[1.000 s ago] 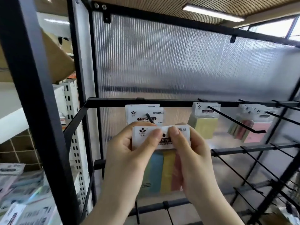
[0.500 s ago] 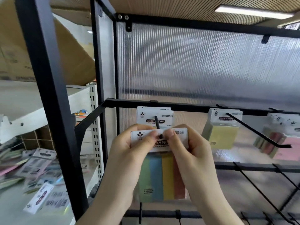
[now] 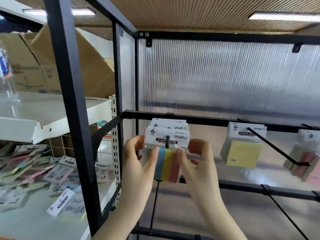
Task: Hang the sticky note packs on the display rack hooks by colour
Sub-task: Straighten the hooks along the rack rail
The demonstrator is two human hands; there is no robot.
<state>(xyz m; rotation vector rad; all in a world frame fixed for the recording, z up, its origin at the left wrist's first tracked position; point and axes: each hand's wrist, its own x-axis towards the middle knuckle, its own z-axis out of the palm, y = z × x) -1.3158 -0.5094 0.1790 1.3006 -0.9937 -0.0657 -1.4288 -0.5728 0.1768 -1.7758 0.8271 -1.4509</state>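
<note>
Two hands meet at the striped pack (image 3: 166, 163) of sticky notes, which hangs on a black hook (image 3: 167, 141) at the left end of the rack's upper bar (image 3: 207, 120), in front of more packs of its kind. Left hand (image 3: 138, 163) and right hand (image 3: 195, 161) each pinch a side of the pack just under its white header, fingers loosely curled. Further right along the bar hangs a yellow pack (image 3: 242, 153), then a pink pack (image 3: 306, 163). Loose packs (image 3: 43, 172) litter the white shelf (image 3: 34, 226) beside the rack.

Two hands (image 3: 138, 163) (image 3: 195, 163), three loaded hooks (image 3: 167, 141), many loose packs (image 3: 58, 172) on the shelf
</note>
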